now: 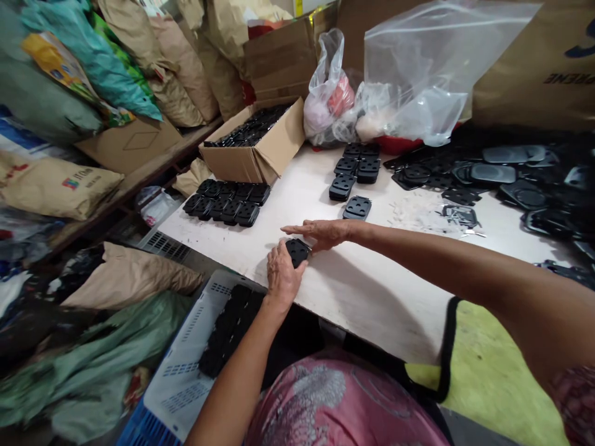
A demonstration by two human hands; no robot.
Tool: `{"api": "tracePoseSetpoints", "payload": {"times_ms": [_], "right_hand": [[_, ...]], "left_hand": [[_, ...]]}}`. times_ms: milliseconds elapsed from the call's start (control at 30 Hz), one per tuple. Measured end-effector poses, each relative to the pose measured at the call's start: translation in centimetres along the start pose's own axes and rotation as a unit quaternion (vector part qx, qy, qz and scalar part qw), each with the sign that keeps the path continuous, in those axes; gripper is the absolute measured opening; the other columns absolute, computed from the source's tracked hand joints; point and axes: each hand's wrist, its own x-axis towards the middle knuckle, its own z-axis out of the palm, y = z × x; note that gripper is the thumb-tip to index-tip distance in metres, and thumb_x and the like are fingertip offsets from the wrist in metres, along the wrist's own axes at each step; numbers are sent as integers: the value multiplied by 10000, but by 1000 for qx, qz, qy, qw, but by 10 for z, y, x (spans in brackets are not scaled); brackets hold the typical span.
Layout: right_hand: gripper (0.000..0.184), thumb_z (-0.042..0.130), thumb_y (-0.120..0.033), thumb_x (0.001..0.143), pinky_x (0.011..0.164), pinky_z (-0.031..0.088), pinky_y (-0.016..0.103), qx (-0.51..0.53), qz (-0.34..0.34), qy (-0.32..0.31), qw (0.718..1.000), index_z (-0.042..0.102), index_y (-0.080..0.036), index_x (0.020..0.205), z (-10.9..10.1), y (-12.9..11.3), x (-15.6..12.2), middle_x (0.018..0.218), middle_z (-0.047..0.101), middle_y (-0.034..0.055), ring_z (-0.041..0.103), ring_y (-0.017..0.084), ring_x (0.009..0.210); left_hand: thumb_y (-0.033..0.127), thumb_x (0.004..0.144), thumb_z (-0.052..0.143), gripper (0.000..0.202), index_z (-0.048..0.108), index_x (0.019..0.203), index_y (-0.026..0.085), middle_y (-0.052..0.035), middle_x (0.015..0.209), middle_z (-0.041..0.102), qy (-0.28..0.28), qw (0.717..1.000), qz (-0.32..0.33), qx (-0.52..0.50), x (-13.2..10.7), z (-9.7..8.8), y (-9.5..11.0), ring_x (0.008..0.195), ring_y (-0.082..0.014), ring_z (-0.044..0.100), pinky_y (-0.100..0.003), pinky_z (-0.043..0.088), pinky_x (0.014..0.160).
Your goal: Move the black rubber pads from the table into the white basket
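Note:
Near the front edge of the white table, my left hand is closed around a small stack of black plastic plates with round holes. My right hand lies just behind and to the right of it, fingers stretched out flat to the left; whether its thumb side touches the stack I cannot tell. A greyer plate of the same shape rests beyond the right hand. Farther back stand several short stacks of black plates. Rows of stacked black plates sit at the table's left side.
A cardboard box full of black parts stands at the back left. Loose black parts are heaped at the right, near plastic bags. Below the table's left edge is a light plastic crate holding black stacks. Sacks crowd the left.

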Motion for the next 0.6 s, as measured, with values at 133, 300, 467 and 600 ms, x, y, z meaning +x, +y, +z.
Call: {"api": "tracePoseSetpoints", "payload": {"times_ms": [133, 300, 467, 600], "right_hand": [[950, 697, -61, 661, 936, 442, 343, -15, -39, -67, 997, 324, -236, 1516, -3, 5, 12, 1230, 641, 88, 613, 214, 945], [866, 675, -95, 727, 822, 476, 316, -54, -77, -89, 992, 343, -240, 1513, -8, 9, 17, 1018, 633, 79, 615, 211, 851], [874, 707, -157, 760, 933, 440, 368, -72, -71, -85, 991, 306, -303, 1522, -10, 10, 10, 1162, 613, 100, 615, 232, 945], [996, 822, -288, 685, 1007, 407, 392, -40, -63, -89, 993, 297, -202, 1527, -12, 11, 5, 1340, 564, 148, 577, 286, 1129]], "left_hand": [[294, 775, 717, 727, 374, 1379, 80, -216, 1190, 592, 12, 1000, 0, 5, 0, 1, 0, 1123, -341, 574, -498, 448, 986], [317, 772, 730, 705, 400, 1351, 84, -191, 1134, 601, 16, 1000, -15, 7, -1, -1, 3, 1090, -330, 581, -476, 473, 942], [327, 750, 758, 608, 494, 1234, 70, -177, 1059, 607, 11, 999, -35, 20, 0, -5, 8, 1037, -326, 580, -453, 490, 899], [329, 755, 754, 589, 498, 1226, 84, -173, 1091, 601, 8, 999, -45, 25, 1, -7, 9, 1039, -310, 580, -448, 485, 910]]}}
